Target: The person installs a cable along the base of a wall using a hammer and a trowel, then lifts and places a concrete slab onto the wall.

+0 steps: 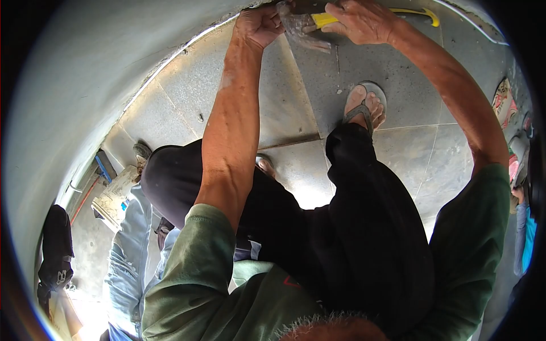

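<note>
Just one hammer (319,21), right hand (362,23).

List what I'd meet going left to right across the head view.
Black cloth → pale jeans → left hand → hammer head → right hand → hooked end of the yellow handle → turquoise clothing.

The right hand (365,21) grips a yellow-handled hammer (324,20) with a worn metal head (297,32) above grey floor tiles (284,85). Beside that head, near a smooth pale wall (142,37), the left hand (259,26) curls, its grip hard to make out.
</note>
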{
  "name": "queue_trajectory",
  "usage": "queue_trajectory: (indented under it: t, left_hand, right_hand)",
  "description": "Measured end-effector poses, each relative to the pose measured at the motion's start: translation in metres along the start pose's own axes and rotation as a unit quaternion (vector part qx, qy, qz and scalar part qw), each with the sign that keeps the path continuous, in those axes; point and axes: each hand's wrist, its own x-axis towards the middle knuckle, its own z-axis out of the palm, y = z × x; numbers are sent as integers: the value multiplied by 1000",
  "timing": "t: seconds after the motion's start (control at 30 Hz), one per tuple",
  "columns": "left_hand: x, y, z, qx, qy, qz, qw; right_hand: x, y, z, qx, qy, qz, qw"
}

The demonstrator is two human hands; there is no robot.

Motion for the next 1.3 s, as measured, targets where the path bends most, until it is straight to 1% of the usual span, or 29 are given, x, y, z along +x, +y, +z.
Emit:
queue_trajectory:
  t: [0.03, 0.1, 0.13, 0.2, 0.23, 0.27, 0.33, 0.4, 0.43, 0.5, 0.53, 0.57, 0.63, 0.67, 0.7, 0.73, 0.77, 0.83, 0.87, 0.9, 0.93, 0.97, 1.03, 1.07, 1.1, 1.17, 1.2, 1.27, 1.3]
  left_hand:
    - [-1, 2, 4, -21, -55, -29, 998]
    - [6, 3, -2, -13, -50, -35, 998]
    - [8, 2, -7, -4, -41, -44, 998]
    - [18, 0, -31, 7, -26, -49, 998]
    - [23, -2, -43, 18, -13, -55, 998]
    - [16, -2, -32, 18, -13, -56, 998]
    - [-6, -2, 9, 74, 5, -5, 997]
    - [3, -1, -2, 60, 10, -18, 998]
    - [5, -2, -11, 47, 19, -34, 998]
    - [4, 0, -14, 45, 14, -54, 997]
    - [4, 1, -16, 41, 10, -72, 997]
    - [1, -1, -11, 41, 10, -74, 996]
    - [-2, -2, 3, 116, 2, -7, 993]
    - [5, -1, -8, 116, 1, -7, 993]
    - [14, -1, -31, 80, -40, -33, 995]
    - [19, -2, -45, 43, -81, -58, 994]
    - [18, 0, -39, 45, -81, -59, 994]
    - [7, 3, -18, 20, -6, -59, 998]
    - [1, -2, -6, 17, -8, -60, 998]
    - [-3, -6, 7, 63, 14, -12, 998]
    - [-4, -7, 13, 109, 39, 34, 993]
    - [-3, -7, 7, 109, 41, 33, 993]
    - [0, -6, -8, 88, 31, 4, 996]
    - [0, -5, -8, 89, 32, 4, 996]
    - [-2, -3, -7, 89, 29, 5, 996]
    - [0, -3, -2, 85, 20, 6, 996]
    - [2, -1, -1, 77, 13, -2, 997]
    - [-1, -2, -6, 69, 13, -14, 997]
    - [-1, -2, -8, 58, 5, -20, 998]
  right_hand:
    - [-3, 4, 3, -2, -2, 1, 1000]
    - [-3, 12, 4, -36, 146, -165, 975]
    - [-1, 14, 6, -35, 146, -164, 975]
    - [4, 13, 3, -25, 20, -7, 999]
    - [2, 11, 4, -23, 19, -6, 1000]
    - [-1, 10, 6, -26, 34, -29, 999]
    - [-5, 14, 4, -34, 46, -51, 997]
    - [-2, 17, 3, -32, 73, -122, 989]
    - [-1, 16, 5, -29, 73, -122, 989]
    - [1, 11, 2, -47, 61, -5, 997]
    - [-2, 9, 1, -53, 20, 6, 998]
    - [-5, 9, 2, -53, 19, 7, 998]
    - [-9, 14, 1, -56, 86, -128, 986]
    - [-6, 17, 2, -53, 95, -130, 985]
    - [-4, 15, 3, -51, 94, -130, 986]
    - [0, 12, 4, -41, 73, -61, 995]
    - [2, 12, 5, -32, 53, 9, 998]
    - [-4, 7, 6, -35, 45, 11, 998]
    - [-8, 8, 5, -30, 51, -41, 997]
    - [-8, 10, 0, -28, 61, -94, 993]
    - [-6, 10, -3, -25, 46, -102, 993]
    - [-4, 11, 3, -23, 45, -103, 993]
    - [7, 14, 17, -31, 70, -8, 997]
    - [7, 8, 9, -33, 6, 22, 999]
    - [4, 4, 4, -32, 7, 21, 999]
    - [-3, 3, -6, -35, 4, -49, 998]
    - [0, 8, -6, -38, 5, -49, 998]
    - [6, 8, 0, -26, 55, -16, 998]
    - [5, 7, 0, -24, 56, -16, 998]
